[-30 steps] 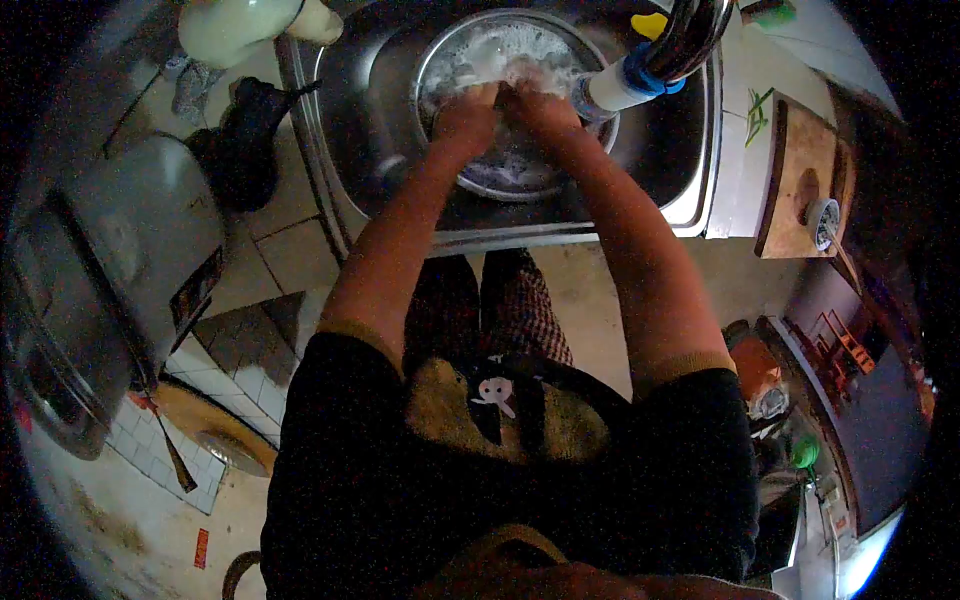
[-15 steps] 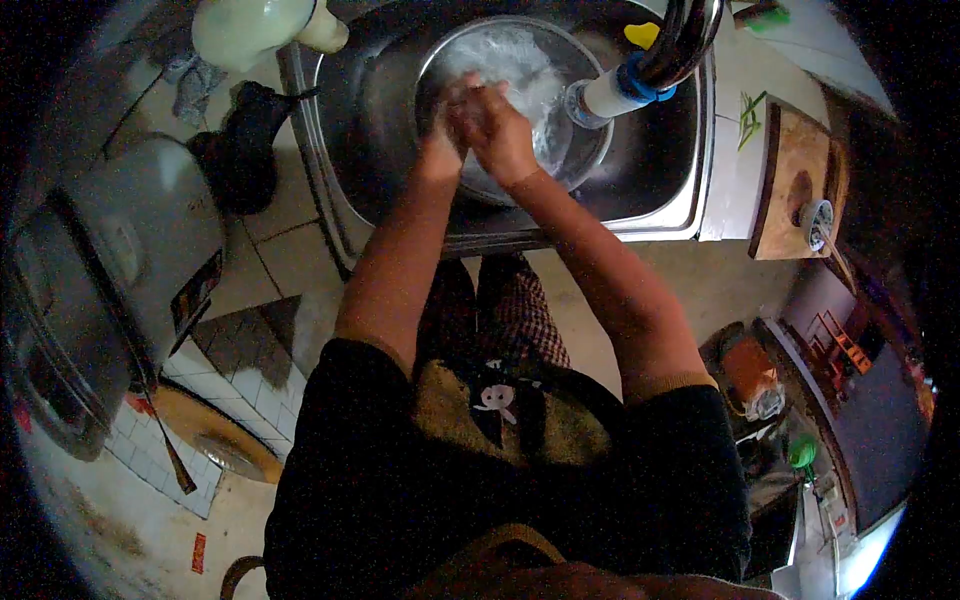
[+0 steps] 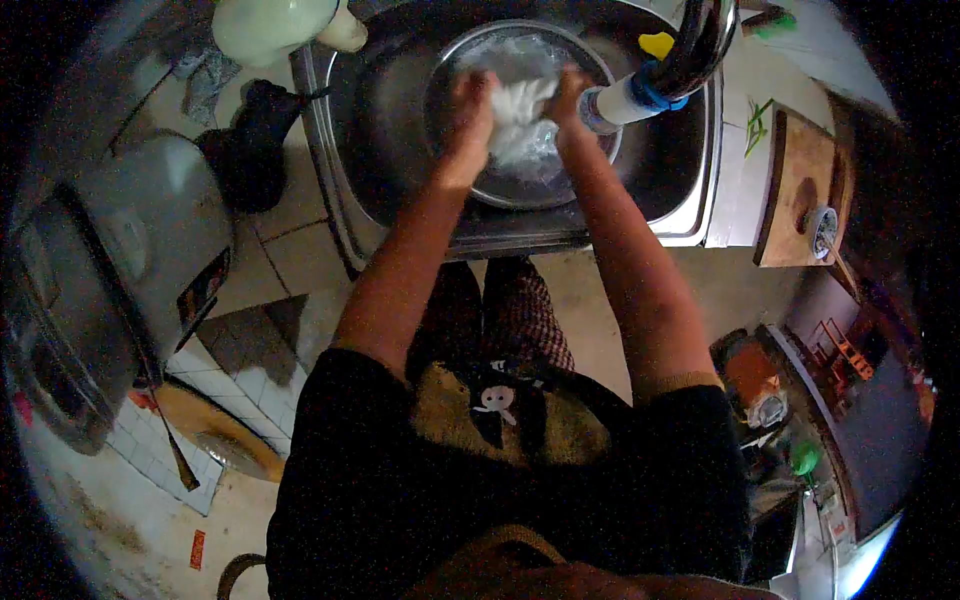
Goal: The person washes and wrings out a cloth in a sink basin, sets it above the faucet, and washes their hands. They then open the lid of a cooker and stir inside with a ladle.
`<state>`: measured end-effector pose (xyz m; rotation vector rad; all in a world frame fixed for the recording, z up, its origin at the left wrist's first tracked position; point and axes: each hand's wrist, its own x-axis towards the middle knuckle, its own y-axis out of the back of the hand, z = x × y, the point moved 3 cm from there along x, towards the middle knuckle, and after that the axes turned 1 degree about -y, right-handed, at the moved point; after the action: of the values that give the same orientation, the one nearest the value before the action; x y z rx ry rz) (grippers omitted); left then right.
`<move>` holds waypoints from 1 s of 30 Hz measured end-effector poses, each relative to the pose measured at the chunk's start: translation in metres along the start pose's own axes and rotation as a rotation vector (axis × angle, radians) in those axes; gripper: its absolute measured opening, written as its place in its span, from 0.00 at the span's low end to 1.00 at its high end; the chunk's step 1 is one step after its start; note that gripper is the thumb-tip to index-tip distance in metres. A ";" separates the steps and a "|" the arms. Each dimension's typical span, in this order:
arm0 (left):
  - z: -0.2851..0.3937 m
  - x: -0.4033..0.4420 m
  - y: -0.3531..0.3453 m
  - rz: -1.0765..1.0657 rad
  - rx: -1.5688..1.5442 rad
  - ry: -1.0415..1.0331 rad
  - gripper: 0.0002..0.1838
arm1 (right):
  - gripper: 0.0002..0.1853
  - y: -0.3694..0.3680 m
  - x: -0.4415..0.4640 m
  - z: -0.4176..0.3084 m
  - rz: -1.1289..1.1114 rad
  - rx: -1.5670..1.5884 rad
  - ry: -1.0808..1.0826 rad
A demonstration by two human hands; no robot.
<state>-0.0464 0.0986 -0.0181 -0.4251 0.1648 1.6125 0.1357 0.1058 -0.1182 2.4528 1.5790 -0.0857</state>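
A round metal basin (image 3: 447,170) sits in the steel sink (image 3: 385,150), with foamy or stirred water in it. Over the basin, a white cloth (image 3: 522,105), smeared by motion, stretches between my two hands. My left hand (image 3: 474,115) is closed on its left end, and my right hand (image 3: 570,100) grips the other end, close to the tap's nozzle. The tap (image 3: 620,100), with a white nozzle and a blue ring, comes in from the upper right. Fine finger detail is blurred.
A yellow item (image 3: 656,45) lies in the sink behind the tap. Right of the sink is a wooden board (image 3: 790,190) with a small bowl (image 3: 823,225) at its edge. On the left are a black bag-like object (image 3: 250,150) and a pale green container (image 3: 270,30).
My hands were pressed together over the water; now they are apart, the right one further right, with the white cloth showing between them. The view has shifted slightly.
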 end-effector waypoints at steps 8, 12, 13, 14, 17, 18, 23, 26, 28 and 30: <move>-0.002 0.025 0.078 0.188 0.688 -0.345 0.17 | 0.17 -0.017 0.017 -0.071 0.165 0.733 0.118; -0.007 0.026 0.082 0.053 0.460 -0.136 0.18 | 0.12 -0.080 0.026 -0.070 0.252 0.412 0.144; -0.006 0.026 0.081 0.055 0.293 -0.030 0.18 | 0.12 -0.097 0.028 -0.050 0.258 0.417 0.216; -0.005 0.029 0.081 0.054 0.288 -0.031 0.18 | 0.15 -0.105 0.009 -0.083 0.254 -0.030 0.420; -0.037 0.048 0.094 0.022 0.077 0.167 0.17 | 0.18 -0.136 -0.046 -0.113 -0.150 -0.437 0.573; -0.091 0.072 0.110 -0.045 -0.062 0.148 0.18 | 0.18 -0.134 -0.045 -0.116 -0.152 -0.442 0.575; -0.048 0.045 0.093 -0.103 -0.089 0.194 0.19 | 0.13 -0.115 0.002 -0.109 -0.362 -0.739 0.724; -0.004 0.026 0.080 -0.034 0.010 0.183 0.20 | 0.19 -0.078 0.050 -0.070 -0.247 -0.899 0.635; -0.001 0.024 0.080 -0.048 -0.015 0.225 0.21 | 0.18 -0.040 0.058 -0.077 -0.123 -0.964 0.630; 0.004 0.022 0.079 -0.074 0.043 0.210 0.22 | 0.15 0.001 0.038 -0.115 -0.068 -0.971 0.603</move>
<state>-0.1259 0.1126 -0.0341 -0.5611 0.3382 1.4872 0.1444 0.1637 -0.0123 1.6844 1.3748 1.2001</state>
